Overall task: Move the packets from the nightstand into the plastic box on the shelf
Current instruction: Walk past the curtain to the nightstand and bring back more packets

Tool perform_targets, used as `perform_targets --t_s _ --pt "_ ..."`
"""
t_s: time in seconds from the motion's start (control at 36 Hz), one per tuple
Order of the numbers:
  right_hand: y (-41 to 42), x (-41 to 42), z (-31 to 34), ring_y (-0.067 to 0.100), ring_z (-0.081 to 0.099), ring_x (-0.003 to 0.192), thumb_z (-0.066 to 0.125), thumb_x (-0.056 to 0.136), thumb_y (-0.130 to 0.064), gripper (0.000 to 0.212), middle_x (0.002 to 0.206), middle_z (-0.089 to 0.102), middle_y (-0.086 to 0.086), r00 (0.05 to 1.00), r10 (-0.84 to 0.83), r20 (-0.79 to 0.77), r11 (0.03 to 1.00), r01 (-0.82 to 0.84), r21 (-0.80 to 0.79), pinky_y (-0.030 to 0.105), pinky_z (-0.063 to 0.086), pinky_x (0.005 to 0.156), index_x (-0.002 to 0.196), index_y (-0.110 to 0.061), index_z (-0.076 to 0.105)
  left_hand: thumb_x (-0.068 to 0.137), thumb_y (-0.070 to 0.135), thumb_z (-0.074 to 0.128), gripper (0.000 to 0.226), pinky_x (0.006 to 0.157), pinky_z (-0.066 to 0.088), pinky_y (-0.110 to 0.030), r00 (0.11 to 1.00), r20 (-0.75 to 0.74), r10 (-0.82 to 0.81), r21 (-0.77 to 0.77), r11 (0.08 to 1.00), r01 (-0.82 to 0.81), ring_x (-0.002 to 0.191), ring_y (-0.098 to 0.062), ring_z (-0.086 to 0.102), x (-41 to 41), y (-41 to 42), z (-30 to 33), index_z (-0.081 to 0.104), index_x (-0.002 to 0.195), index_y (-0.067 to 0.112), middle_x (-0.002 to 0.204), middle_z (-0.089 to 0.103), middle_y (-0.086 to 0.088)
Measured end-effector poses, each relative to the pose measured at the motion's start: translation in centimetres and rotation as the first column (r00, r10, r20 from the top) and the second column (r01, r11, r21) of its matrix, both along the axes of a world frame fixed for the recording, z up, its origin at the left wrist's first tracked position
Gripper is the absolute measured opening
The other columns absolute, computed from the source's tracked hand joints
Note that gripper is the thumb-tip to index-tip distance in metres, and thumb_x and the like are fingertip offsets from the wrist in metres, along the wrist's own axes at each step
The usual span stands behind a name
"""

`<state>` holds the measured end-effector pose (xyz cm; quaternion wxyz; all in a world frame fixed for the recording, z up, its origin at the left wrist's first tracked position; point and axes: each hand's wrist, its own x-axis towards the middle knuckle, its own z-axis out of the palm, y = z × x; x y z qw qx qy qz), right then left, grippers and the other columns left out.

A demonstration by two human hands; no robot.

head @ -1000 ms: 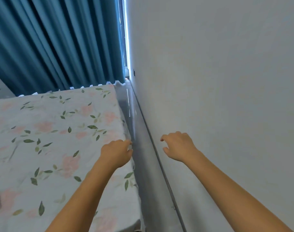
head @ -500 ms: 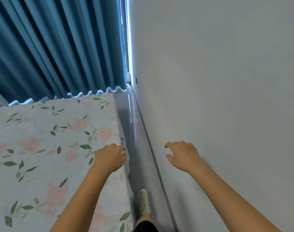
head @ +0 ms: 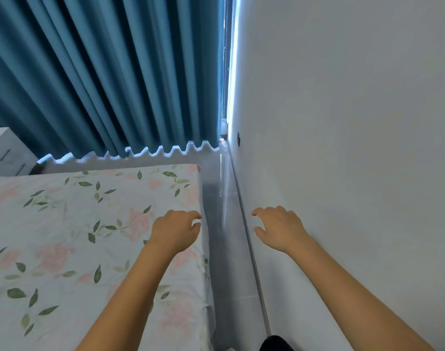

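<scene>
No packets and no plastic box show in the head view. A white nightstand (head: 6, 153) with dark drawer handles peeks in at the far left edge, its top cut off by the frame. My left hand (head: 177, 230) hovers over the right edge of the bed, fingers loosely curled, holding nothing. My right hand (head: 279, 228) hangs in front of the white wall, fingers loosely curled and empty too.
A bed with a floral sheet (head: 77, 236) fills the lower left. A narrow grey floor strip (head: 226, 236) runs between bed and white wall (head: 355, 148). Teal curtains (head: 102, 72) hang at the far end. A dark shape, perhaps my foot (head: 275, 343), shows at the bottom edge.
The view has advanced along the gap towards the curtains and swung left, bringing the nightstand into the left edge. Both hands stay raised and empty.
</scene>
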<state>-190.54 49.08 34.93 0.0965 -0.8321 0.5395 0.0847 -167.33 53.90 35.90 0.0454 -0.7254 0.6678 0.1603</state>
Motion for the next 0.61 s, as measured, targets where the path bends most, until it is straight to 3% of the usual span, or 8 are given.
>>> perform_targets --t_s 0.14,0.22,0.42,0.61 --pt "-7.3 1.2 0.4 0.022 0.050 0.119 0.046 0.096 -0.033 0.042 0.129 0.056 0.003 0.991 -0.060 0.119 0.993 0.046 0.111 0.033 0.046 0.092 0.136 -0.024 0.045 0.100 0.039 0.034 0.040 0.092 0.048 -0.036 0.999 -0.024 0.027 0.019 0.999 -0.027 0.116 -0.021 0.056 1.7 -5.8 -1.0 0.042 0.138 0.033 0.132 0.058 0.002" --pt "-12.1 2.2 0.6 0.022 0.050 0.119 0.046 0.095 -0.033 0.041 0.129 0.056 0.002 0.992 -0.067 0.111 0.993 0.055 0.106 0.035 0.047 0.093 0.135 -0.025 0.047 0.100 0.039 0.034 0.040 0.094 0.048 -0.037 0.999 -0.020 0.041 0.023 0.999 -0.041 0.118 -0.022 0.055 2.8 -9.6 -1.5 0.041 0.139 0.032 0.132 0.058 0.001" --pt "-23.7 4.2 -0.4 0.020 0.052 0.118 0.044 0.096 -0.032 0.036 0.128 0.058 0.000 0.989 -0.061 0.131 0.995 0.050 0.087 0.033 0.047 0.092 0.130 -0.024 0.052 0.100 0.038 0.033 0.044 0.092 0.044 -0.035 0.993 0.114 0.026 0.029 0.999 -0.030 0.120 -0.024 0.051 3.7 -21.1 -2.4 0.040 0.141 0.024 0.136 0.053 -0.002" --pt "-34.8 6.1 -1.0 0.023 0.050 0.113 0.040 0.097 -0.028 0.034 0.118 0.060 0.001 0.999 -0.028 0.044 1.000 0.028 -0.005 0.032 0.042 0.083 0.128 -0.022 0.051 0.100 0.036 0.035 0.037 0.092 0.045 -0.034 0.999 0.000 0.041 0.013 0.999 -0.041 0.119 -0.022 0.052 3.7 -34.2 -2.1 0.049 0.134 0.030 0.134 0.055 0.001"
